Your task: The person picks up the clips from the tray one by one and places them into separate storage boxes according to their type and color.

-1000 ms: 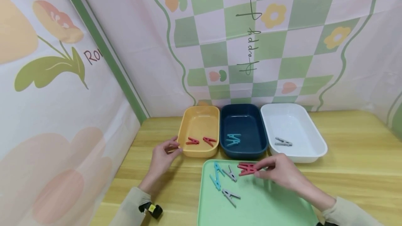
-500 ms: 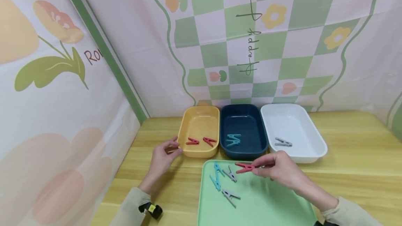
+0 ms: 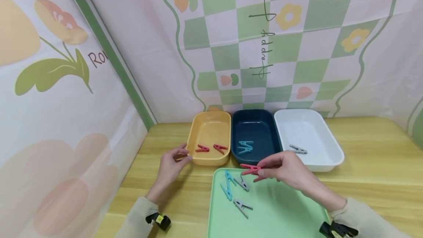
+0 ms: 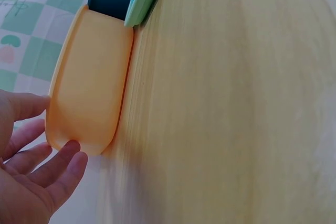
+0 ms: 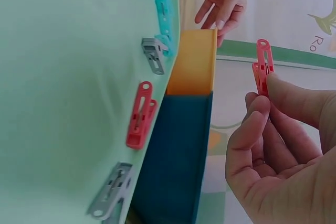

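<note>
Over a wood-grain table, a red clip is being held aloft

The red clip is being held above the far edge of a green tray, near the front of a navy tray. A carrying step is judged to be in hand: since two matching clips are lying in the yellow tray, the next move would seem to call for that tray's near rim to be cleared without the pinch being loosened.

The clip is being pinched by thumb and bent fingertips of the right hand, closed tightly upon it; the forearm is being angled in from the near right. Below, a second red clip, partly covered by the hand in the head view, is lying on the green tray, among grey clips and teal clips.

The yellow tray's left side is being touched by the left hand, its fingers loosely bent and parted, nothing being gripped. Beyond the navy tray, one grey clip is resting in a white tray.
</note>
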